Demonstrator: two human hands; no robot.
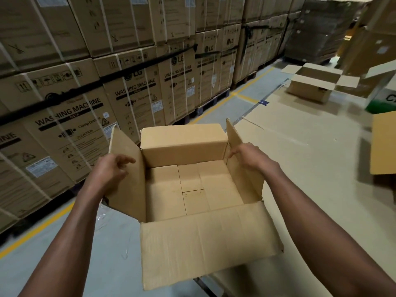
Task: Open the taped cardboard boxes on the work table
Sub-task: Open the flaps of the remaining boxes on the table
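At the near corner of the cardboard-covered work table (300, 151): plain brown cardboard box (188, 189), all four flaps open, nothing inside but its folded bottom panels. Left hand (109, 170) loosely curled at the upright left flap (126, 174), grip unclear. Right hand (248, 155) fingers on the right flap (237, 138). Farther back, second open brown cardboard box (310, 88), contents hidden.

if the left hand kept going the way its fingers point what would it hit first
Most likely the left side flap of the open cardboard box. The left hand has its fingers pointing right, toward that upright flap's outer face, and looks very close or already touching; depth is unclear.
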